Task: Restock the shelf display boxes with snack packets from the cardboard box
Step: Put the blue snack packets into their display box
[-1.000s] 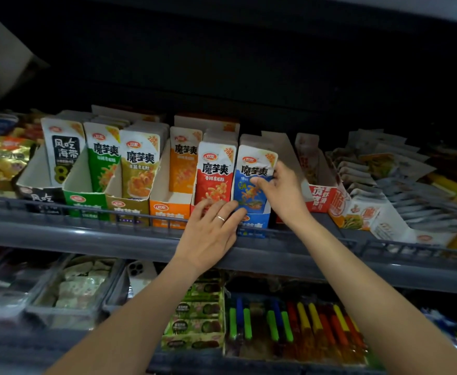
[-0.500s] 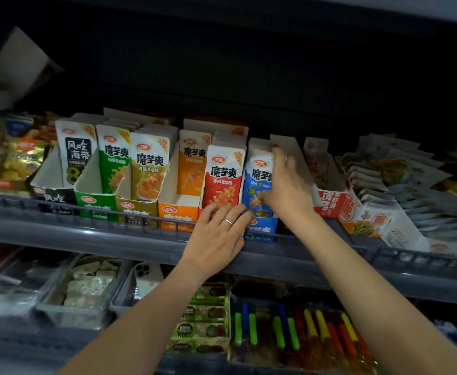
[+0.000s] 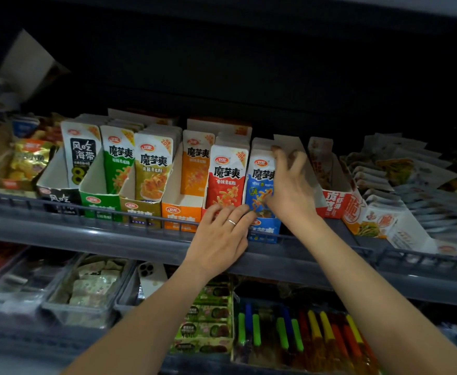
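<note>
A row of open-fronted display boxes stands on the grey shelf (image 3: 92,234), each holding upright snack packets: black, green, olive, orange, red and blue. My right hand (image 3: 289,190) is at the right side of the blue packets (image 3: 260,171) in the blue display box (image 3: 265,230). Its fingers are spread and blurred by the packets' top edge, curled round nothing that I can see. My left hand (image 3: 222,234), with a ring on it, lies flat with straight fingers against the fronts of the red display box (image 3: 204,212) and the blue one, at the shelf rail.
Right of the blue box stand a red-and-white display box (image 3: 333,204) and overlapping pale packets (image 3: 400,201). Gold packets (image 3: 29,161) lie far left under a cardboard flap (image 3: 29,58). The lower shelf holds clear bins (image 3: 86,290), a phone (image 3: 151,272) and coloured sticks (image 3: 316,334).
My right hand moved from the front of the blue packet up to the stack's top right edge, and its fingers have spread. My left hand stayed at the rail.
</note>
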`<move>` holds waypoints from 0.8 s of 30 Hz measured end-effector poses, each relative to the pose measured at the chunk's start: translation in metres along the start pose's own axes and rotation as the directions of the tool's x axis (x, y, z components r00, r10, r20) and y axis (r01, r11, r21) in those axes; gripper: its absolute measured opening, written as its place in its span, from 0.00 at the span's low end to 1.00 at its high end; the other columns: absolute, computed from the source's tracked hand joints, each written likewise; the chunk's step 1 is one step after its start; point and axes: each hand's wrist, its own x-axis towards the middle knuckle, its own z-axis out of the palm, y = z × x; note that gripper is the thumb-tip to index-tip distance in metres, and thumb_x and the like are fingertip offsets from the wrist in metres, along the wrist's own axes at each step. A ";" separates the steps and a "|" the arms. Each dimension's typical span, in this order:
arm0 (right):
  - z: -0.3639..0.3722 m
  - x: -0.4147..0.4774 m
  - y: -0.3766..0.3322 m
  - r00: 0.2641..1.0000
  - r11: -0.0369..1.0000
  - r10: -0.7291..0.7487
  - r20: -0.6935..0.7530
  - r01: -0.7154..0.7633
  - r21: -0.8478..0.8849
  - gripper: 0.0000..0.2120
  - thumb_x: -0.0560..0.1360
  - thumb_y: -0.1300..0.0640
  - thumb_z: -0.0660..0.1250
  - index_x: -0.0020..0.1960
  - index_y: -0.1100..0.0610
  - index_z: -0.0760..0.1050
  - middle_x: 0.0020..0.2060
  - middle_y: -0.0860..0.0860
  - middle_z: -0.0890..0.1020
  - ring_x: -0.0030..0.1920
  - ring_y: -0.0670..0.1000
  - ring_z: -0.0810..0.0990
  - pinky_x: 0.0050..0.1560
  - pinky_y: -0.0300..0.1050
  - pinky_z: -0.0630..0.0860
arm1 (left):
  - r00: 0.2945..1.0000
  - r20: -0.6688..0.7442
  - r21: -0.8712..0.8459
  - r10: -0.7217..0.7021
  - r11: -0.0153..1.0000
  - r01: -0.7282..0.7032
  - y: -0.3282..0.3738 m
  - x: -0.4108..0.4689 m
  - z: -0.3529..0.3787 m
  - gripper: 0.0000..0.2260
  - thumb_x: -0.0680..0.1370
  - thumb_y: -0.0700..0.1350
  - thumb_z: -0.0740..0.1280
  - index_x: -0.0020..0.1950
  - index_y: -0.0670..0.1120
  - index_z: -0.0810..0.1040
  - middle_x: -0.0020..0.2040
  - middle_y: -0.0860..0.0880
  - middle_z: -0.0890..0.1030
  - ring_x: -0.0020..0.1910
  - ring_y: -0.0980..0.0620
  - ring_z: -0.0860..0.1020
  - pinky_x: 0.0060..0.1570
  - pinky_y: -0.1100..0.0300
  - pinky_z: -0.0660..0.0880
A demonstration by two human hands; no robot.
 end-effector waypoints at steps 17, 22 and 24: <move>0.008 -0.001 -0.004 0.999 0.996 0.005 0.042 -0.009 0.088 0.49 0.66 0.63 0.76 0.73 0.50 0.45 0.65 0.56 0.57 0.55 0.57 0.75 0.43 0.48 0.78 | 0.999 0.034 0.030 0.008 0.999 -0.009 0.000 0.000 -0.002 0.15 0.76 0.48 0.57 0.60 0.46 0.72 0.57 0.48 0.79 0.52 0.48 0.75 0.57 0.52 0.65; 0.003 -0.033 0.001 0.988 0.972 -0.048 -0.145 0.080 0.220 0.35 0.73 0.58 0.70 0.73 0.56 0.55 0.67 0.59 0.59 0.48 0.57 0.78 0.36 0.46 0.77 | 0.995 0.099 0.003 -0.004 1.000 0.004 0.002 0.002 -0.014 0.15 0.76 0.46 0.58 0.58 0.44 0.77 0.57 0.47 0.79 0.51 0.46 0.78 0.55 0.52 0.65; 0.001 -0.053 0.006 0.958 0.955 -0.082 -0.276 0.154 0.252 0.26 0.74 0.58 0.68 0.68 0.60 0.62 0.64 0.60 0.63 0.51 0.58 0.76 0.41 0.47 0.76 | 0.989 0.146 -0.021 0.001 1.000 0.002 0.001 0.002 -0.018 0.15 0.76 0.46 0.58 0.59 0.43 0.77 0.57 0.46 0.79 0.51 0.46 0.78 0.55 0.53 0.65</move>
